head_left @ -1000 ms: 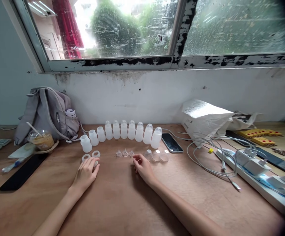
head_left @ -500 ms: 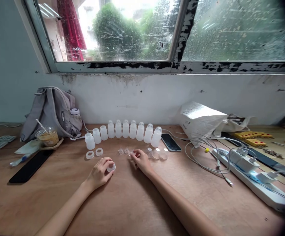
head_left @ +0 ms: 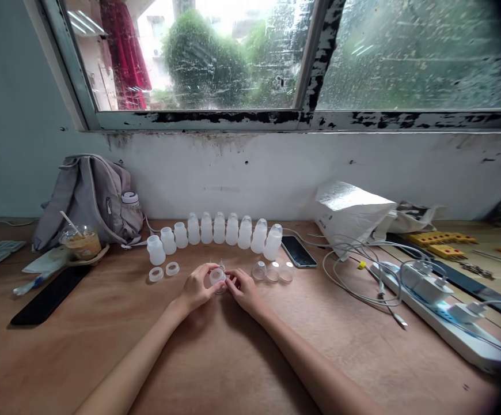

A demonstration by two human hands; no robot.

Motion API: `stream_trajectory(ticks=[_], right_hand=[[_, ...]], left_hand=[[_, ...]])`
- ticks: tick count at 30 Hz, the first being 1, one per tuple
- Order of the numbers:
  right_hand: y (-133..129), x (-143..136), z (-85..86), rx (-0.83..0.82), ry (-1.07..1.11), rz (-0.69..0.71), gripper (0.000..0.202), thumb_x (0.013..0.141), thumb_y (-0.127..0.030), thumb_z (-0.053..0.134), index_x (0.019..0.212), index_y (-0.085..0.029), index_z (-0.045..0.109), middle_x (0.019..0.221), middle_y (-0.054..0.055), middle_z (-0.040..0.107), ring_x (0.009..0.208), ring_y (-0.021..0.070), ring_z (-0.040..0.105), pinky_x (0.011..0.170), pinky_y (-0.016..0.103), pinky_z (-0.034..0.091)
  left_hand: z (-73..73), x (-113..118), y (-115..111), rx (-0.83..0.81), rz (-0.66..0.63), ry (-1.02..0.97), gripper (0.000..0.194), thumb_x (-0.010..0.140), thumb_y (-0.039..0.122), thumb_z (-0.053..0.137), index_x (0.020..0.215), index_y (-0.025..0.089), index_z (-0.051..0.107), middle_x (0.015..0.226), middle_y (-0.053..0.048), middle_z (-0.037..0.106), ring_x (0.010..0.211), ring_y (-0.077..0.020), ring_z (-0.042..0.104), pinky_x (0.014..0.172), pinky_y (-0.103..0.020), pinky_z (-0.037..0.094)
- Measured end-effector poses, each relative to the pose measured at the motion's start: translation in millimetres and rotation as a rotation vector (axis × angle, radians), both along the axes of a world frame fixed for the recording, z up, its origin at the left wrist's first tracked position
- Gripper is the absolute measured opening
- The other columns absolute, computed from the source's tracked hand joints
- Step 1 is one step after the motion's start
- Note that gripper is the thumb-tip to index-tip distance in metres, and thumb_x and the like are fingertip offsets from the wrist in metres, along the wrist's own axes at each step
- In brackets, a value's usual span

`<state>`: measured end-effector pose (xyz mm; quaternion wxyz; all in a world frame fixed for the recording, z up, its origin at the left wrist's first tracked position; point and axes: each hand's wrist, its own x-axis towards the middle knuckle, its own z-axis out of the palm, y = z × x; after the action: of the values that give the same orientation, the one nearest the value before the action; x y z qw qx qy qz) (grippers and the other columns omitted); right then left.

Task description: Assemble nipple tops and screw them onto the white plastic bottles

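Note:
My left hand (head_left: 199, 287) is closed on a white bottle collar ring (head_left: 217, 275), held tilted over the middle of the table. Against the ring's right side, my right hand (head_left: 242, 289) has its fingers pinched on a clear bottle nipple, mostly hidden by the fingers and ring. Just behind the ring a clear tip of another nipple (head_left: 221, 263) shows. Two more collar rings (head_left: 156, 274) lie to the left, in front of open white bottles (head_left: 156, 251). Several capped bottles (head_left: 232, 229) continue the curved row. Three clear domed caps (head_left: 272, 271) rest right of my hands.
A phone (head_left: 299, 252) lies right of the bottles, near a white bag (head_left: 349, 213), loose cables and a power strip (head_left: 444, 317). On the left are a grey backpack (head_left: 88, 202), an iced drink cup (head_left: 82, 242) and a black flat object (head_left: 52, 295).
My left hand has brought the collar ring right and slightly up to the middle. My right hand has drawn back from the nipples with one, and both hands now meet at the ring.

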<state>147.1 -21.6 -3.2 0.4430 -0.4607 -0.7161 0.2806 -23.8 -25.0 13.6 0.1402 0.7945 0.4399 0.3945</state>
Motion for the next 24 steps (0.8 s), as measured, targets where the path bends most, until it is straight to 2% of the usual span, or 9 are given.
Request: stream_trajectory(ticks=[3, 6, 12, 17, 20, 24], right_hand=[[0.9, 3.3, 1.3, -0.044, 0.047, -0.069, 0.025, 0.081, -0.035, 0.045, 0.086, -0.017, 0.061, 0.069, 0.003, 0.059, 0.053, 0.0136, 0.052, 0.052, 0.026, 0.043], [2.0, 4.9, -0.7, -0.09, 0.079, -0.099, 0.029, 0.082, -0.039, 0.042, 0.085, -0.016, 0.06, 0.062, 0.002, 0.059, 0.045, 0.013, 0.051, 0.044, 0.025, 0.041], [5.8, 3.7, -5.4, -0.097, 0.08, -0.103, 0.024, 0.08, -0.035, 0.046, 0.081, -0.016, 0.061, 0.073, 0.004, 0.063, 0.046, 0.0121, 0.051, 0.049, 0.026, 0.043], [7.0, 3.9, -7.3, -0.095, 0.069, -0.105, 0.024, 0.08, -0.034, 0.045, 0.081, -0.016, 0.062, 0.071, 0.004, 0.063, 0.047, 0.013, 0.051, 0.048, 0.026, 0.042], [7.1, 3.9, -7.8, -0.093, 0.064, -0.103, 0.023, 0.08, -0.033, 0.045, 0.081, -0.017, 0.062, 0.069, 0.004, 0.063, 0.048, 0.0131, 0.051, 0.048, 0.025, 0.041], [5.8, 4.2, -5.8, -0.085, 0.063, -0.09, 0.021, 0.08, -0.027, 0.043, 0.081, -0.016, 0.061, 0.068, 0.003, 0.061, 0.05, 0.013, 0.05, 0.05, 0.025, 0.042]], left_hand=[[-7.1, 8.3, 8.9, -0.001, -0.01, 0.024, 0.03, 0.074, 0.033, 0.059, 0.1, 0.02, 0.053, 0.097, -0.006, 0.062, 0.088, -0.019, 0.058, 0.08, -0.034, 0.046], [-15.7, 5.8, 10.2, -0.027, -0.022, 0.065, 0.03, 0.071, 0.033, 0.062, 0.097, 0.019, 0.056, 0.093, -0.006, 0.062, 0.086, -0.0204, 0.057, 0.078, -0.034, 0.045], [-17.4, -0.1, 4.8, -0.054, -0.027, 0.165, 0.033, 0.069, 0.034, 0.066, 0.099, 0.022, 0.057, 0.098, -0.005, 0.062, 0.093, -0.023, 0.054, 0.085, -0.038, 0.039], [-16.8, 2.1, 3.4, -0.052, -0.058, 0.223, 0.036, 0.069, 0.037, 0.066, 0.101, 0.022, 0.056, 0.1, -0.004, 0.061, 0.096, -0.0227, 0.052, 0.087, -0.038, 0.036], [-16.8, 2.7, 3.7, -0.081, -0.039, 0.153, 0.034, 0.072, 0.038, 0.062, 0.101, 0.021, 0.057, 0.1, -0.005, 0.06, 0.094, -0.0229, 0.052, 0.084, -0.037, 0.037], [-15.8, 4.0, 3.6, -0.142, -0.009, 0.012, 0.016, 0.081, 0.033, 0.051, 0.082, 0.02, 0.06, 0.084, -0.003, 0.061, 0.086, -0.0206, 0.052, 0.08, -0.033, 0.038]])
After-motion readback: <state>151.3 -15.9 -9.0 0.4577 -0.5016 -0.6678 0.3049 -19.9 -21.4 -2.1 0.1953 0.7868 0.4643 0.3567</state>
